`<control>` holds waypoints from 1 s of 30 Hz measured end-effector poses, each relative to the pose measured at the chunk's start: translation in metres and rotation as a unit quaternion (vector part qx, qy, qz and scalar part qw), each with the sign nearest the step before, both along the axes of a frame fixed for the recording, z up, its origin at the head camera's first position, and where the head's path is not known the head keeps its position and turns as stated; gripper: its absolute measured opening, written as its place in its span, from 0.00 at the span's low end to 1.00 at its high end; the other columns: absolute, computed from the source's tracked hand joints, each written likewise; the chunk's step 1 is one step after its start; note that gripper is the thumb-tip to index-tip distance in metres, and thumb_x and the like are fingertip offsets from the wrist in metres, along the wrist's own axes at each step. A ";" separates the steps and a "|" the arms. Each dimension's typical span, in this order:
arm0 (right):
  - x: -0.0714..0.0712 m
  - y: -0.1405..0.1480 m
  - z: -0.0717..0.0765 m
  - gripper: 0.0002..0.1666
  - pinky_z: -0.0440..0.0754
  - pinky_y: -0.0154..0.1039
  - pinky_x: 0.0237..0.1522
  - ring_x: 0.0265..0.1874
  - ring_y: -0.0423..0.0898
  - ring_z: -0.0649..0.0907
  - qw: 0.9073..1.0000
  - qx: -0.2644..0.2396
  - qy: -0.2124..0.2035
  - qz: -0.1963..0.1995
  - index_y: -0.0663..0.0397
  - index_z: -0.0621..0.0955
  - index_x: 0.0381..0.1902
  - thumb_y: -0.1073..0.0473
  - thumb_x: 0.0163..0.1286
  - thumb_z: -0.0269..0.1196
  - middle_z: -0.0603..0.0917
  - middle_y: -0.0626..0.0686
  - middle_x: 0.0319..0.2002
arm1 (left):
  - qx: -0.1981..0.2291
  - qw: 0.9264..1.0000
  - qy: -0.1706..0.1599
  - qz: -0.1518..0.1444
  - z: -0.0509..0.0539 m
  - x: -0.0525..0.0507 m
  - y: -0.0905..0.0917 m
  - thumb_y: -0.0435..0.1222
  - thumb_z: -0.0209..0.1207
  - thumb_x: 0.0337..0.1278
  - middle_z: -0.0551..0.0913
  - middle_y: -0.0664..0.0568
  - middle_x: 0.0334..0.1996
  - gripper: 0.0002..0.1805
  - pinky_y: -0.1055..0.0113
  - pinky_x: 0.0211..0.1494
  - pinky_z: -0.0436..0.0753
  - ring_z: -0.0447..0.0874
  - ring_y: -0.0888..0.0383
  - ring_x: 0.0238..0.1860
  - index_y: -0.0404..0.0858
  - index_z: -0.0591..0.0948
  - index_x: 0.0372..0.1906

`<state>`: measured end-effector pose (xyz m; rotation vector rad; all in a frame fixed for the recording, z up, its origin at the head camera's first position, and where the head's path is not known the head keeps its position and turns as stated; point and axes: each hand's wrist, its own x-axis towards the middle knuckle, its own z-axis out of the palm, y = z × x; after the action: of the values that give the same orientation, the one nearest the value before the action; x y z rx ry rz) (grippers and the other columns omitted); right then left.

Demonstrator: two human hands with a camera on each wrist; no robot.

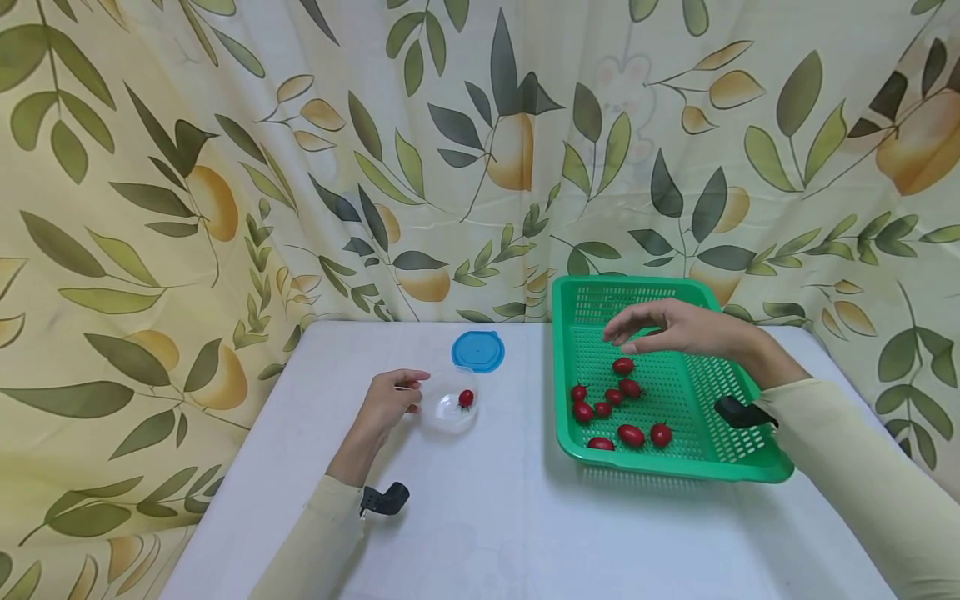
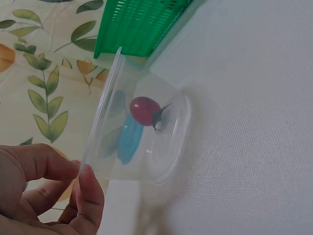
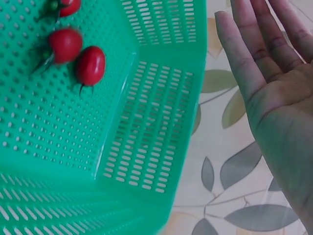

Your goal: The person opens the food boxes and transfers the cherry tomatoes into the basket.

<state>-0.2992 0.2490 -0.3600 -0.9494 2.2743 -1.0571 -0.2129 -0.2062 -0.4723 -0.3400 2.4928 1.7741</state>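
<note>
A small clear plastic container [image 1: 442, 421] stands on the table, with one cherry tomato [image 2: 145, 111] inside it, green stem attached. My left hand [image 1: 388, 400] pinches the container's rim between thumb and fingers, plainest in the left wrist view. Over the green basket [image 1: 561, 400] hovers my right hand [image 1: 678, 327], fingers extended and nothing in it. Below that hand, several cherry tomatoes [image 1: 631, 435] lie scattered on the basket's perforated floor. In the right wrist view the right palm [image 3: 288, 98] shows bare beside the basket wall.
A blue lid [image 1: 478, 351] lies flat on the table just behind the container. The white-covered table [image 1: 480, 517] ends at a leaf-and-fruit patterned curtain [image 1: 465, 167]. Both wrists wear a black camera mount.
</note>
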 end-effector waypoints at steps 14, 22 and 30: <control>0.000 -0.035 0.002 0.18 0.83 0.39 0.55 0.57 0.53 0.82 0.999 -0.007 0.001 0.043 0.47 0.82 0.59 0.55 0.73 0.64 0.85 0.50 0.56 | 0.008 1.000 0.004 0.003 0.001 0.000 0.000 0.24 0.59 0.60 0.76 0.44 0.43 0.18 0.67 0.39 0.85 0.75 0.50 0.41 0.35 0.85 0.54; 0.000 -0.065 0.006 0.19 0.83 0.42 0.56 0.57 0.54 0.82 0.998 0.000 -0.020 0.065 0.46 0.82 0.59 0.53 0.73 0.65 0.85 0.54 0.56 | 0.004 1.000 0.007 -0.001 0.000 -0.001 0.000 0.23 0.58 0.59 0.76 0.44 0.42 0.19 0.67 0.37 0.84 0.75 0.50 0.41 0.37 0.85 0.55; -0.004 -0.101 0.005 0.20 0.82 0.45 0.58 0.56 0.52 0.82 0.995 0.009 -0.037 0.093 0.48 0.82 0.59 0.54 0.71 0.66 0.85 0.48 0.54 | -0.004 1.000 0.000 -0.002 0.000 -0.001 0.000 0.25 0.58 0.62 0.77 0.44 0.43 0.17 0.68 0.39 0.85 0.75 0.49 0.44 0.34 0.85 0.55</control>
<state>-0.3031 0.1484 -0.3552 -1.0743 2.0869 -0.9738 -0.2138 -0.2059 -0.4728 -0.3362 2.5001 1.7618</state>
